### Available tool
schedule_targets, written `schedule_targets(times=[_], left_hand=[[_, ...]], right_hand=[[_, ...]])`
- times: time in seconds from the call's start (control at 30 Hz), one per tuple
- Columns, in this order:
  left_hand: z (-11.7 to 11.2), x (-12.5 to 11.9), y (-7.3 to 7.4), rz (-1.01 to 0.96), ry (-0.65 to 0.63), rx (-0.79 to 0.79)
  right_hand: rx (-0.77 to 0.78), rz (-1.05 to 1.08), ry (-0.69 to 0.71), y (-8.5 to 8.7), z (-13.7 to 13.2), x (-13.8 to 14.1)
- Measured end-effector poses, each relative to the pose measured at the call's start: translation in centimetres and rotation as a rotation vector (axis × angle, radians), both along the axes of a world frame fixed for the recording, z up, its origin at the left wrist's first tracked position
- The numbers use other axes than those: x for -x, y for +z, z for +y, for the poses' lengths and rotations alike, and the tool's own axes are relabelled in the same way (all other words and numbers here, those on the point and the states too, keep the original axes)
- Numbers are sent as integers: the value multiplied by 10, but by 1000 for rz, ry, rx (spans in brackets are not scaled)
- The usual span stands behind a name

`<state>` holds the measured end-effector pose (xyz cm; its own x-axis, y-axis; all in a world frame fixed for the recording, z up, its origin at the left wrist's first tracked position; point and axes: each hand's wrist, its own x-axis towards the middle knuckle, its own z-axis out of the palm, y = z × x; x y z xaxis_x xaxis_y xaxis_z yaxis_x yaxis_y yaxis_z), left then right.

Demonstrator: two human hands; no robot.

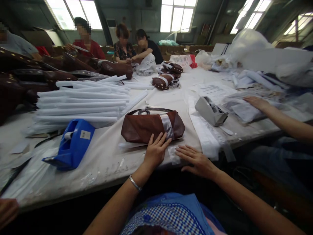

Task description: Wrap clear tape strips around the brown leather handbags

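Observation:
A brown handbag [149, 125] lies on the pale table covering in front of me, its strap and a ring along the far side. A silvery wrapping band [167, 126] goes round the bag right of its middle. My left hand [156, 149] rests with fingers stretched out against the bag's near side, by the lower end of the band. Flat at the table's edge, my right hand [195, 160] has its fingers spread beside a piece of clear plastic film [173, 155]. Neither hand is closed round anything.
A blue tape dispenser [77, 143] stands left, a grey one [210, 111] right. White rolls [80, 104] are stacked behind the blue dispenser. More brown bags [162, 81] lie farther back. A co-worker's hand [256, 102] rests on plastic bags at right; other people sit across the table.

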<state>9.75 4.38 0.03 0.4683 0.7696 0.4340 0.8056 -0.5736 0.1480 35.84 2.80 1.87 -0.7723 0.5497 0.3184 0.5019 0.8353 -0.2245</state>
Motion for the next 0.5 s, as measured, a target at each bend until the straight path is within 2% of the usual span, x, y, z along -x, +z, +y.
schedule_targets(times=[0.07,0.17,0.27,0.5], left_hand=[[0,0,1,1,7,4],[0,-1,2,8,19,4],[-1,-2,3,15,19,-4],[-2,-2,2,35,19,-31]], right_hand=[[0,-33,-13,-9,-10,-1],[-57,84,-25,-17,-6,10],[-113,197,-12,-16,6,20],[-149,261,55,-13,23,28]])
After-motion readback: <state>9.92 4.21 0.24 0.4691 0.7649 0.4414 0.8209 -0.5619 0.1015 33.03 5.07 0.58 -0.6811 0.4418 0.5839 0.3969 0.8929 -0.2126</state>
